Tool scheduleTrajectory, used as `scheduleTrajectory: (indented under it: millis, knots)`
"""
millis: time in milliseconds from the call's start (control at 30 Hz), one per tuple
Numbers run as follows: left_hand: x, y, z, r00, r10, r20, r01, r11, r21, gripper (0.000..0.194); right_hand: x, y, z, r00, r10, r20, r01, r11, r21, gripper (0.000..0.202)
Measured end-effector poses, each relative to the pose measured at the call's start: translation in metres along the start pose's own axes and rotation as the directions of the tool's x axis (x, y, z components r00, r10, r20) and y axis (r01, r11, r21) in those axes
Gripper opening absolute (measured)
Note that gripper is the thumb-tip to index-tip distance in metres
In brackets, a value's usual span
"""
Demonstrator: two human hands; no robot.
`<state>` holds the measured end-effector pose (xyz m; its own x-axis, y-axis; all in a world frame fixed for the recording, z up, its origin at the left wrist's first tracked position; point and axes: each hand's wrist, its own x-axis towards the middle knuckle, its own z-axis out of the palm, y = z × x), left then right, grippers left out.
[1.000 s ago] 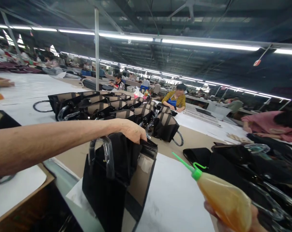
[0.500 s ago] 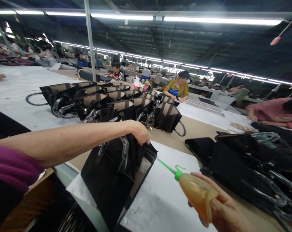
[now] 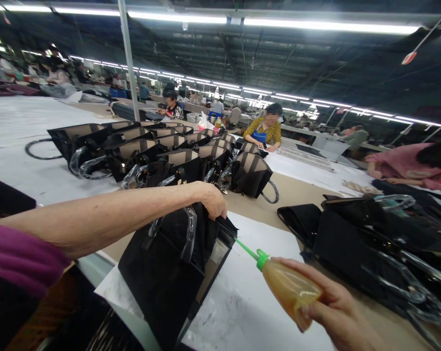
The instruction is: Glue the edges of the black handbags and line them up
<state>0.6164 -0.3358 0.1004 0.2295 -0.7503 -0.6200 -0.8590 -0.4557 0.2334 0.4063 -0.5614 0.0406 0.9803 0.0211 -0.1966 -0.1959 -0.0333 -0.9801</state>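
A black handbag [image 3: 165, 273] lies tilted before me at the table edge, its plastic-wrapped handle [image 3: 190, 234] on the upper face and its beige inside partly showing. My left hand [image 3: 213, 201] reaches across and grips the bag's far top edge, fingertips bent down behind it and partly hidden. In my right hand [image 3: 330, 302] is a soft squeeze bottle [image 3: 288, 287] of amber liquid, likely glue, with a green cap. Its thin green nozzle [image 3: 246, 247] points left, and the tip is at the bag's edge, just below my left hand. Whether it touches I cannot tell.
Several black handbags [image 3: 183, 161] stand in rows beyond my arm. More black bags [image 3: 352, 234] are heaped at the right. White paper [image 3: 257, 302] lies under the work. A co-worker in yellow [image 3: 264, 129] sits across the table; another in pink [image 3: 406, 165] bends over at the right.
My right hand has brought the bottle left, so its nozzle tip now meets the bag's edge in view. My left hand keeps its grip on the bag. The view has shifted slightly.
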Motion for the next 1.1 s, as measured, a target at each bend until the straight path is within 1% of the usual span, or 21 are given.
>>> scheduleTrajectory:
  millis: [133, 200, 300, 433, 500, 600, 767, 867, 967, 1100]
  knots:
    - [-0.001, 0.001, -0.001, 1.000, 0.001, -0.005, -0.001, 1.000, -0.015, 0.032, -0.001, -0.009, 0.008, 0.998, 0.019, -0.055, -0.021, 0.999, -0.043, 0.048]
    - [-0.001, 0.002, -0.001, 1.000, 0.001, -0.010, -0.001, 1.000, -0.025, 0.030, -0.001, -0.009, 0.009, 0.998, 0.017, -0.065, -0.020, 0.999, -0.041, 0.048]
    - [-0.001, 0.002, -0.001, 1.000, 0.002, -0.012, -0.002, 0.999, -0.039, 0.028, -0.002, -0.002, 0.008, 0.997, 0.055, -0.052, -0.054, 0.998, 0.021, 0.048]
    - [0.000, 0.002, 0.000, 1.000, -0.002, -0.015, 0.001, 0.999, -0.044, 0.026, -0.003, 0.010, 0.007, 0.992, 0.125, 0.000, -0.125, 0.986, 0.110, 0.049]
    - [0.000, 0.002, 0.000, 1.000, -0.007, -0.020, 0.006, 0.999, -0.038, 0.025, -0.003, 0.012, 0.007, 0.994, 0.107, 0.002, -0.107, 0.986, 0.132, 0.049]
    - [0.000, 0.003, 0.000, 1.000, -0.008, -0.022, 0.007, 1.000, -0.025, 0.025, -0.001, 0.011, 0.007, 0.997, 0.071, -0.029, -0.065, 0.983, 0.173, 0.049]
    - [-0.002, 0.005, 0.001, 1.000, -0.013, -0.024, 0.013, 1.000, 0.003, 0.030, 0.000, 0.012, 0.009, 0.997, 0.061, -0.042, -0.050, 0.976, 0.211, 0.050]
    - [-0.003, 0.007, 0.001, 1.000, -0.015, -0.022, 0.015, 1.000, 0.007, 0.030, -0.004, 0.018, 0.010, 0.996, 0.082, -0.038, -0.073, 0.975, 0.210, 0.050]
    - [-0.003, 0.008, 0.001, 1.000, -0.015, -0.013, 0.015, 1.000, 0.002, 0.029, -0.007, 0.024, 0.010, 0.993, 0.114, 0.007, -0.113, 0.973, 0.203, 0.050]
    - [-0.004, 0.008, 0.001, 1.000, -0.013, -0.017, 0.013, 1.000, -0.003, 0.031, -0.008, 0.023, 0.010, 0.992, 0.128, 0.010, -0.127, 0.963, 0.236, 0.054]
